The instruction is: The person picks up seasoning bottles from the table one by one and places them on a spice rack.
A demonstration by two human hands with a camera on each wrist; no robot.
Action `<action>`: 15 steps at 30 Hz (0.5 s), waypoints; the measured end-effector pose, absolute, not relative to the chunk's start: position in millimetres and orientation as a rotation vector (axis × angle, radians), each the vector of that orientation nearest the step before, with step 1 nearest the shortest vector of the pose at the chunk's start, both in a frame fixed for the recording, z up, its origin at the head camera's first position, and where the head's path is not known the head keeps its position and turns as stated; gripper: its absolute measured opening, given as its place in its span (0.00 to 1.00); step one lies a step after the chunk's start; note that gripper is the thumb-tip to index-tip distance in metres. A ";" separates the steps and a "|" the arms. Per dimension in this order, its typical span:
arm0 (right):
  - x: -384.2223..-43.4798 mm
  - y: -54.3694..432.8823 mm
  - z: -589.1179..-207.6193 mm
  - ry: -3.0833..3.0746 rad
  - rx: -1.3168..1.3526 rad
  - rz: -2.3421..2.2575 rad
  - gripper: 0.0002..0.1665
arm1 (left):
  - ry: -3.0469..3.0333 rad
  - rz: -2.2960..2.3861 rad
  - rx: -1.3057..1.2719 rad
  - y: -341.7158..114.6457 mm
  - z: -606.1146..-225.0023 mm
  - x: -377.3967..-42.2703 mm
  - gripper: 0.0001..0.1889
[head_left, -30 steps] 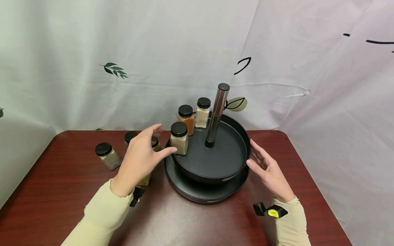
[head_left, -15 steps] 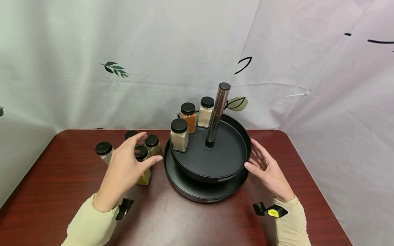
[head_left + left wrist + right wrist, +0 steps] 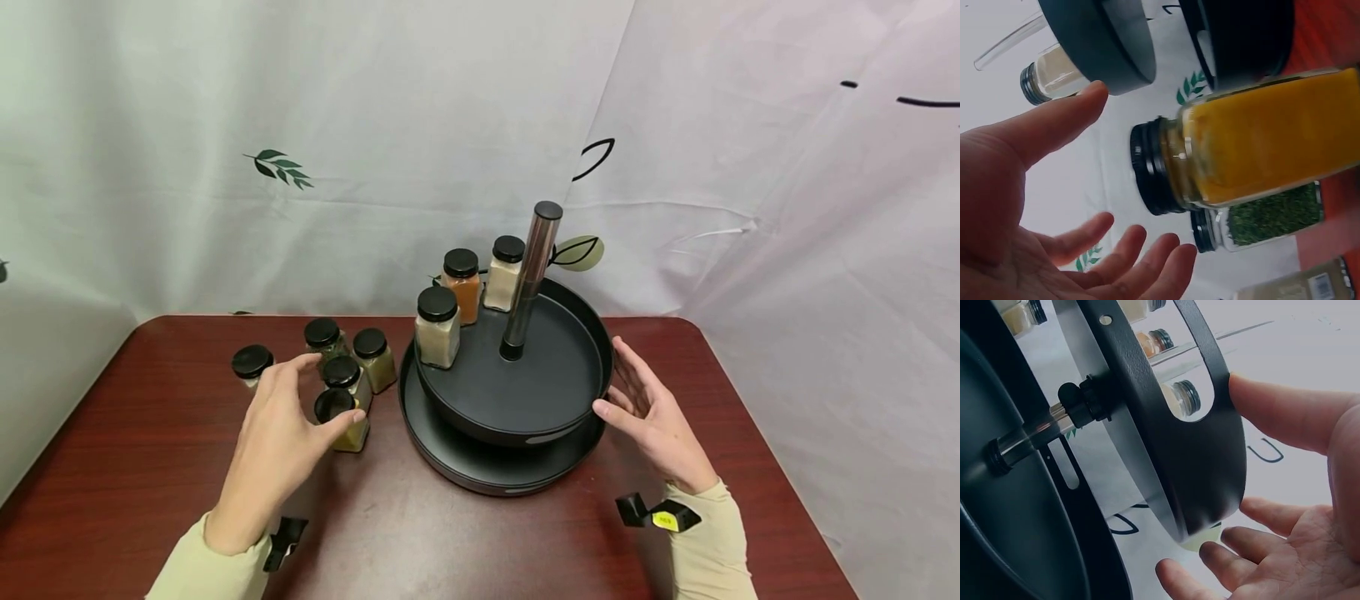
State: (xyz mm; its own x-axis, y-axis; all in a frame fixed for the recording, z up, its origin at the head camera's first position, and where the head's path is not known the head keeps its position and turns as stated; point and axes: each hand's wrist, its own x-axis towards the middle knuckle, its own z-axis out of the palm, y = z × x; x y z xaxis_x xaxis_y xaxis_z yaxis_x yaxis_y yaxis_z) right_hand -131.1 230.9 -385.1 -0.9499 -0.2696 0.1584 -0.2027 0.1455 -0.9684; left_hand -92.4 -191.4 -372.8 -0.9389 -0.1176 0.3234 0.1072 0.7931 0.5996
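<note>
My left hand [image 3: 270,437] hovers, fingers spread and thumb apart, beside a spice jar of yellow powder [image 3: 349,435] with a black lid. In the left wrist view nothing lies in its grasp; the yellow jar [image 3: 1272,140] stands just beyond the fingertips. My right hand [image 3: 656,429] touches the right rim of the upper tray [image 3: 547,392] of a black two-tier spice rack, its fingers loosely bent. The right wrist view has the thumb [image 3: 617,417] at the rim's cut-out. On that tray stand a beige jar [image 3: 438,340], an orange jar [image 3: 465,293] and a cream jar [image 3: 501,283].
Several more jars, among them an olive-green one [image 3: 377,362] and a dark-green one [image 3: 324,340], cluster left of the rack. Another jar [image 3: 252,363] is partly behind the left hand. The lower tray [image 3: 495,479] juts out in front; a post [image 3: 531,271] rises from the upper tray.
My left hand has drawn away from the beige jar, moving left and toward me, to the loose jars. The upper tray has turned slightly, shifting its jars backward and right. The right hand barely moves.
</note>
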 end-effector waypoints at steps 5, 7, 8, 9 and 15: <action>-131.0 229.6 -384.8 2.339 -0.486 -1.954 0.50 | -2.650 -0.921 0.096 -191.3 -386.0 -88.0 0.47; -131.1 228.8 -384.8 2.339 -0.486 -1.954 0.51 | -2.660 -0.936 0.130 -190.2 -390.9 -86.4 0.47; -131.1 228.4 -384.9 2.337 -0.486 -1.956 0.51 | -2.665 -0.942 0.146 -189.7 -393.2 -85.7 0.47; -131.1 228.1 -385.0 2.336 -0.486 -1.957 0.51 | -2.669 -0.948 0.159 -189.2 -395.2 -85.2 0.46; -131.4 226.6 -386.0 2.323 -0.478 -1.974 0.54 | -2.705 -0.991 0.224 -187.8 -402.6 -83.8 0.43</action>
State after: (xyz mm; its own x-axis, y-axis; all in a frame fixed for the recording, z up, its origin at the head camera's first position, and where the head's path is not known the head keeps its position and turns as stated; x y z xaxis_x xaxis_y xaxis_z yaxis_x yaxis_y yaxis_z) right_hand -131.4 226.6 -386.0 -0.9504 -0.2689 0.1562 -0.1975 0.1340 -0.9711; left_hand -83.8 -187.8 -402.6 -0.9565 -0.2286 0.1810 -0.0576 0.7568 0.6511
